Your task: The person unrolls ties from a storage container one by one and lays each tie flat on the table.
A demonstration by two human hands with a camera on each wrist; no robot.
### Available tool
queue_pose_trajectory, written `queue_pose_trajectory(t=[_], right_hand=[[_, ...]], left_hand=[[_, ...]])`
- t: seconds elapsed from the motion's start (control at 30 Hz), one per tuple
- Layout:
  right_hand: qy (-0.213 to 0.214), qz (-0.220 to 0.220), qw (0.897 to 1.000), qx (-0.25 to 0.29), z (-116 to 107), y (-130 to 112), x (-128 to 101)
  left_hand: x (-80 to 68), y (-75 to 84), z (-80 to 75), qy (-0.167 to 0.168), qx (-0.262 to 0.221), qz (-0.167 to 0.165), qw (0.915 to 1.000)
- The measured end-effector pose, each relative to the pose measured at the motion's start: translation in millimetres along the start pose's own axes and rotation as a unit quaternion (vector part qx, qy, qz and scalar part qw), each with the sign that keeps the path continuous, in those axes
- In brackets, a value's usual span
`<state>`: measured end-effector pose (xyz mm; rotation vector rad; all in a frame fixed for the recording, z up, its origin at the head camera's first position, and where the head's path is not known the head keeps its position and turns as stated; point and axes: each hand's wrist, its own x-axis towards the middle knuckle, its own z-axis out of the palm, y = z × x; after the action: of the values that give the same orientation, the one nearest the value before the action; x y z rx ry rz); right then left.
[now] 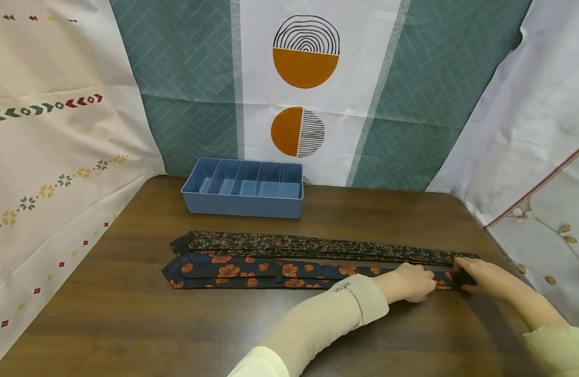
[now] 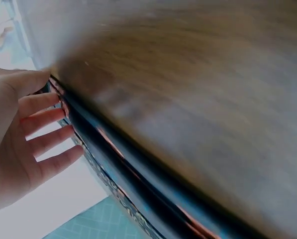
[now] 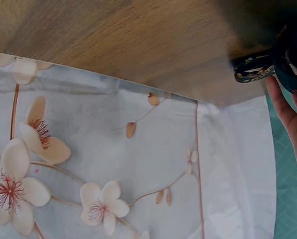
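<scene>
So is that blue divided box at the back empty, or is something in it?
Empty, as far as the head view shows: the blue box has bare floors in its compartments. Both ties lie on the table, outside it.

The head camera looks down from above, taking in the whole table (image 1: 129, 314), far enough back to see its far edge. The left wrist camera sits very close to the table top, looking along the flower tie (image 2: 138, 174). The right wrist camera is very close too, at the table's edge. All three views share the tie's end, at the head view's right.
</scene>
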<state>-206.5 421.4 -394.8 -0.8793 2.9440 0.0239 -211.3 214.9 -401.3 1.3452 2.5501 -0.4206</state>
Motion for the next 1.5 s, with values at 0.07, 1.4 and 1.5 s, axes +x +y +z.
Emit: queue_pose_trajectory(t=[0.07,1.4,1.5], right_hand=[[0.002,0.003,1.0,0.002,0.9,1.7,-3.1],[0.216,-0.007,0.973,-0.081,62.0,17.5,-38.2],[0.169,0.044,0.984,-0.04,66.8,14.4,-39.8]], left_hand=[[3.8,4.1,-1.0,-0.005,-0.003,0.002,1.0],[4.8,15.5,7.1,-0.028,0.004,-0.043,0.9987],[4.7,13.9,7.6,-0.035,0.001,-0.043,0.9985]])
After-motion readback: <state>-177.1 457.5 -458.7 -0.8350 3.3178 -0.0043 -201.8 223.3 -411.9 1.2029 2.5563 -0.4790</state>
